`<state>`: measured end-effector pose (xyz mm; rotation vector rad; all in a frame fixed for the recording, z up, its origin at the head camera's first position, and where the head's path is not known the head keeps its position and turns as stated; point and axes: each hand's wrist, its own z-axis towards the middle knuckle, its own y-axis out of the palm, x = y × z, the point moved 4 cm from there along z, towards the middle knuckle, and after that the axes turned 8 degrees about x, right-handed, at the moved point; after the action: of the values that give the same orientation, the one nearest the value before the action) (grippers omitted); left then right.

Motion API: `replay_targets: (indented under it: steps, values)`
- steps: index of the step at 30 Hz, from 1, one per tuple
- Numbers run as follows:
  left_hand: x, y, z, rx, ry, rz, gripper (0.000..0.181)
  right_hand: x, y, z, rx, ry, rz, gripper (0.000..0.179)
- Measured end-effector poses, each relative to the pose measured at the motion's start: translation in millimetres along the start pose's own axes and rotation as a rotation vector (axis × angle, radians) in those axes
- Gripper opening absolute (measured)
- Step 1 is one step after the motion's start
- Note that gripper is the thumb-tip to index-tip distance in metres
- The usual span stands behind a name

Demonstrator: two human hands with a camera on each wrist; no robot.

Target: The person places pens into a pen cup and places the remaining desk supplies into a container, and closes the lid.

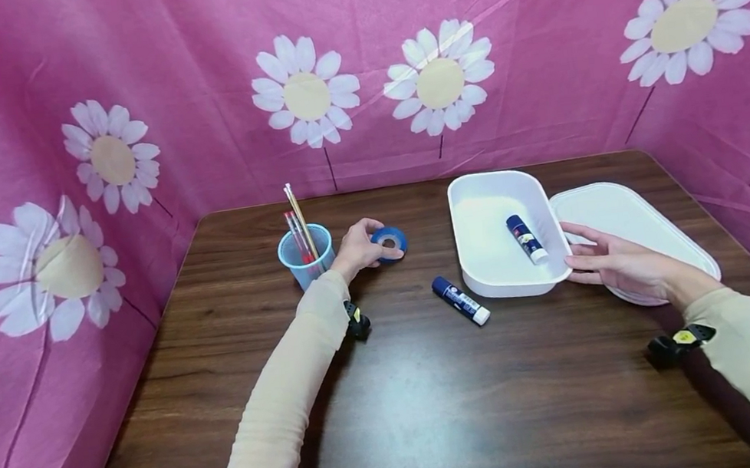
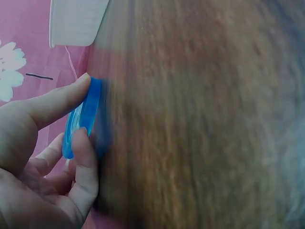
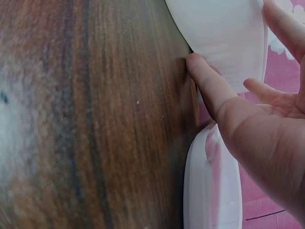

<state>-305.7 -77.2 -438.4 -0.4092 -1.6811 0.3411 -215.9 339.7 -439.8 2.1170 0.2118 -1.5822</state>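
Observation:
A roll of blue tape (image 1: 402, 239) is at the back middle of the table, beside the pencil cup. My left hand (image 1: 356, 250) pinches it between thumb and fingers; the left wrist view shows the tape roll (image 2: 90, 107) tilted up on edge with the thumb at its top. To the right stands a white plastic container (image 1: 480, 272) with a glue stick (image 1: 525, 238) lying in it. My right hand (image 1: 618, 264) touches the container's right side with outstretched fingers. A second glue stick (image 1: 461, 301) lies on the table in front of the container.
Left of my left hand, a light blue cup (image 1: 289, 258) holds several pencils or thin brushes (image 1: 299, 223). The white lid (image 1: 645, 222) lies right of the container, partly under my right hand. A pink flowered cloth (image 1: 363, 4) hangs round the wooden table (image 1: 437, 412).

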Motion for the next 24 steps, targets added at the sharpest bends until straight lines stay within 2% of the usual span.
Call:
replay_targets:
  steps: [3, 6, 10, 14, 19, 24]
  values:
    - [2.6, 2.1, -0.9, -0.018, 0.014, -0.013, 0.058, -1, 0, -0.2, 0.0, -0.003, -0.006, 0.081]
    - [4.8, 6.7, -2.0, -0.076, 0.007, -0.094, 0.053, -1, 1, -0.7, 0.002, -0.006, -0.012, 0.081]
    - [4.5, 14.1, -3.3, -0.17, -0.049, -0.252, 0.046, 1, 1, -0.7, -0.003, -0.004, -0.014, 0.078]
    - [4.7, 19.4, -4.5, -0.226, -0.099, -0.35, 0.041, 2, 3, -0.5, 0.003, 0.002, -0.039, 0.074]
    - [10.4, 24.5, -6.7, -0.267, -0.114, -0.407, 0.037, 0, 3, -1.5, -0.017, 0.0, -0.056, 0.079]
    - [19.2, 29.2, -7.8, -0.298, -0.103, -0.456, 0.039, -1, 1, -2.0, -0.018, 0.003, -0.054, 0.081]
